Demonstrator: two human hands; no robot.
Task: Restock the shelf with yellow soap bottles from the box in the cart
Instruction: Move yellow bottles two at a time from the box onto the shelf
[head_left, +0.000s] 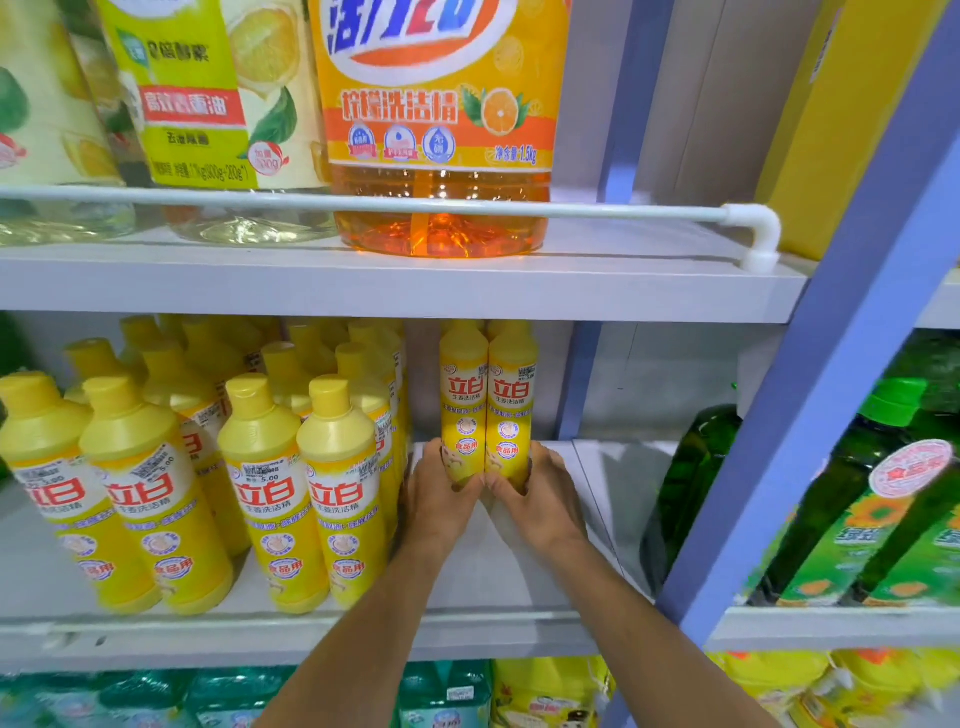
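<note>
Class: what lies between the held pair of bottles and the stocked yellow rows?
In the head view, a narrow bare strip of shelf, beside the left hand gripping its soap bottle.

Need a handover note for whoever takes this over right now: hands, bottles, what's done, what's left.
Left hand grips the base of the left yellow soap bottle; right hand grips the base of the right yellow soap bottle.
Both bottles are upright, touching side by side, towards the back of the shelf, right of the stocked yellow soap bottles.
Done: several rows stocked.
Left: let go of this pair, then probably fill the bare shelf in front of it. Box and cart not in view.
</note>
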